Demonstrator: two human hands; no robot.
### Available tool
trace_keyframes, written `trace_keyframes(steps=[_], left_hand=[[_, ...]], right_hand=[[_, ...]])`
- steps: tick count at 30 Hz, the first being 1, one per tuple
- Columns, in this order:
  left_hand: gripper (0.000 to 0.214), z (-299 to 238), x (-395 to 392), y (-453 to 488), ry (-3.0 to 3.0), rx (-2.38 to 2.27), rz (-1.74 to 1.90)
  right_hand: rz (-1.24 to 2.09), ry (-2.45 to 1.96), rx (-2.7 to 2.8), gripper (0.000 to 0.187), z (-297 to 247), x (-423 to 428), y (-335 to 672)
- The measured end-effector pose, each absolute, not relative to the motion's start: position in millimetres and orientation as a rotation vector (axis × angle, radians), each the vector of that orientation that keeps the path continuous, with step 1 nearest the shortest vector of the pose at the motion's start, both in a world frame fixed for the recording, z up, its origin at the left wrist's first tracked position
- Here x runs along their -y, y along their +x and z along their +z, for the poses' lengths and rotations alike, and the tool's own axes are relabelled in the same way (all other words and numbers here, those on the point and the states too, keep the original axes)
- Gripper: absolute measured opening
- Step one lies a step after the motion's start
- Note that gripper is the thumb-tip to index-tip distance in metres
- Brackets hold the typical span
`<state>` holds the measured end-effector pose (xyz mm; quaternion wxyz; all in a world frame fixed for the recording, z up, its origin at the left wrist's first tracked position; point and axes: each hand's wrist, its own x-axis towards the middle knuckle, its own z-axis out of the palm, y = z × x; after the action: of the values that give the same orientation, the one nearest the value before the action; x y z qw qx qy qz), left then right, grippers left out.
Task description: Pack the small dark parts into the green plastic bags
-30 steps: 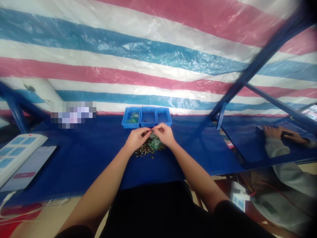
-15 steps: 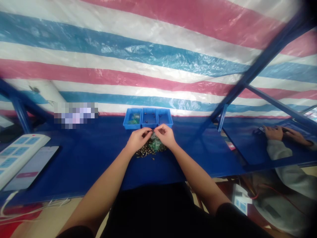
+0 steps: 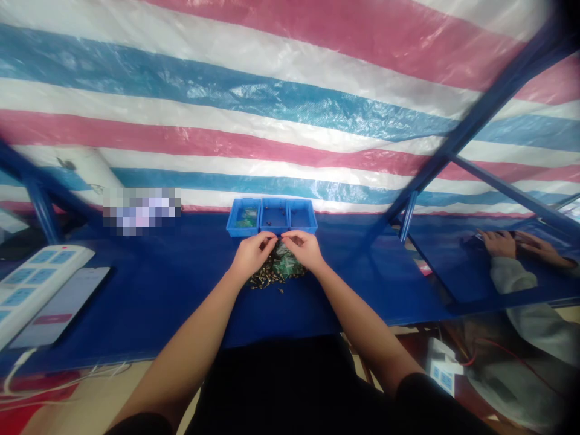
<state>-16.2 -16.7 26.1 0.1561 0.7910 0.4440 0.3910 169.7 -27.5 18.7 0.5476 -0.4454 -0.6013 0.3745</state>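
My left hand [image 3: 252, 254] and my right hand [image 3: 304, 248] meet with pinched fingertips just in front of the blue bins. Whatever lies between the fingers is too small to make out. Below them on the blue table [image 3: 181, 302] is a heap of small brass-coloured and dark metal parts [image 3: 265, 277]. Beside these, partly under my right hand, lies a pile of green and clear pieces [image 3: 287, 263]. The left blue bin [image 3: 232, 226] holds similar green pieces. A few small dark bits lie in the middle bin [image 3: 274, 223] and the right bin [image 3: 302, 221].
At the left are a white power strip [image 3: 43, 275] and a phone [image 3: 63, 308] with a cable. Blue metal frame bars [image 3: 435, 163] rise on the right. Past them, a co-worker's hands [image 3: 502, 243] and grey sleeves are at another table section. Striped plastic sheeting [image 3: 272, 121] hangs behind.
My right hand has dropped slightly, and its fingertips are a little lower. Both hands stay together over the heap. The rest of the view has shifted only slightly.
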Motion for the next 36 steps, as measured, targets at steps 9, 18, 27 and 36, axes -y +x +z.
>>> trace_keyframes(steps=[9, 18, 27, 36], left_hand=[[0.024, 24, 17, -16, 2.267, -1.261, 1.139], [0.021, 22, 17, -15, 2.219, -1.263, 1.159], [0.027, 26, 18, -16, 2.240, -1.242, 1.084], [0.027, 23, 17, -15, 2.257, -1.212, 1.092]], right_hand=[[0.892, -1.065, 1.436, 0.028, 17, 27, 170], [0.893, -1.041, 1.476, 0.025, 9, 23, 171], [0.908, -1.010, 1.449, 0.033, 12, 25, 169], [0.866, -1.053, 1.434, 0.025, 19, 28, 170]])
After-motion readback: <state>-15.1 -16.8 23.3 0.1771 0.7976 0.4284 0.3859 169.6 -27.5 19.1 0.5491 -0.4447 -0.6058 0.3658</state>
